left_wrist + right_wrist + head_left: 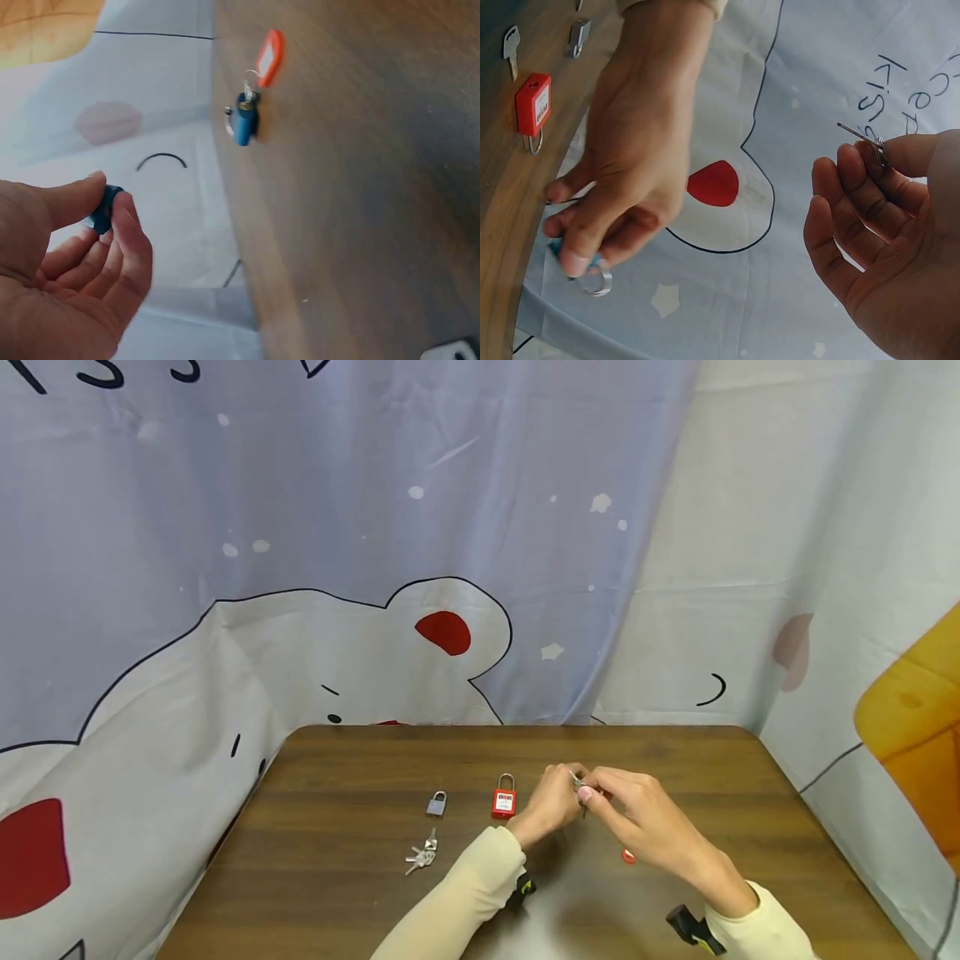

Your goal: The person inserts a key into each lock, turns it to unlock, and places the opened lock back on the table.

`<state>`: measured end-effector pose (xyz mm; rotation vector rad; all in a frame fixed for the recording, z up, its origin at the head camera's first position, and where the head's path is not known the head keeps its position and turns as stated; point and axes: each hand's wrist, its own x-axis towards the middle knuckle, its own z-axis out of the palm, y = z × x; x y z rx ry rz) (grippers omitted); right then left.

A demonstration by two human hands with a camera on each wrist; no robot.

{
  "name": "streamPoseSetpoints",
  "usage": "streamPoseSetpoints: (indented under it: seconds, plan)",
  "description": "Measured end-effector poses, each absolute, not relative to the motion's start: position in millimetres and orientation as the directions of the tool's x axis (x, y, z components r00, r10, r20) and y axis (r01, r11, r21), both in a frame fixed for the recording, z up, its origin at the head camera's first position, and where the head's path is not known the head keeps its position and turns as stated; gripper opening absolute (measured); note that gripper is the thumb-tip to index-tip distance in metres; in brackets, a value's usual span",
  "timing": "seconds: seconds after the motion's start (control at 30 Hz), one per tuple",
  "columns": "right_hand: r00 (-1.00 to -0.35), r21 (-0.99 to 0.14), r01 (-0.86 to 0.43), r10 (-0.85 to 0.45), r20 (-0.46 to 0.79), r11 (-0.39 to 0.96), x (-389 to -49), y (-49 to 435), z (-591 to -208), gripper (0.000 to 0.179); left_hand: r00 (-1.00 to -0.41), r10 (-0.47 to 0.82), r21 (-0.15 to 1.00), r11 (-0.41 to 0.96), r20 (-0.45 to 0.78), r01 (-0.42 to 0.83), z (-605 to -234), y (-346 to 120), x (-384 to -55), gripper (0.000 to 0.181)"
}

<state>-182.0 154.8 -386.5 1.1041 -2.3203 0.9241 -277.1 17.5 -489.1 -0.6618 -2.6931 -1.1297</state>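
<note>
My left hand [553, 800] pinches a small blue padlock [561, 255] between thumb and fingers, its silver shackle [602, 285] sticking out past the fingertips. Close beside it, my right hand [637, 814] holds a small bunch of metal keys [881, 152] between thumb and forefinger; one key [857, 133] points out from the grip. In the head view the fingertips of both hands nearly meet above the table. A second blue padlock [244, 124] lies on the table with a red tag [270, 58] on a ring; in the head view the right hand hides this padlock.
A red padlock [504, 799] with a white label lies left of the hands on the wooden table [337, 760]. Farther left are a small silver padlock [437, 804] and a bunch of keys [422, 855]. A printed curtain [337, 510] hangs behind the table.
</note>
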Motion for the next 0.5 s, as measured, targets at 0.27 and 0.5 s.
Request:
streamPoseSetpoints:
  seconds: [0.27,0.5]
  plan:
    - [-0.582,-0.391,-0.811,-0.531,0.616,0.435,-186,158,-385,0.019,-0.891,0.307,0.719,0.528,0.334,0.451,-467,6,-262,0.013]
    - [-0.599,-0.410,-0.799,-0.529,0.601,0.439,-186,157,-378,0.019,-0.910,0.282,0.800,0.444,0.302,0.403,-455,-13,-255,0.016]
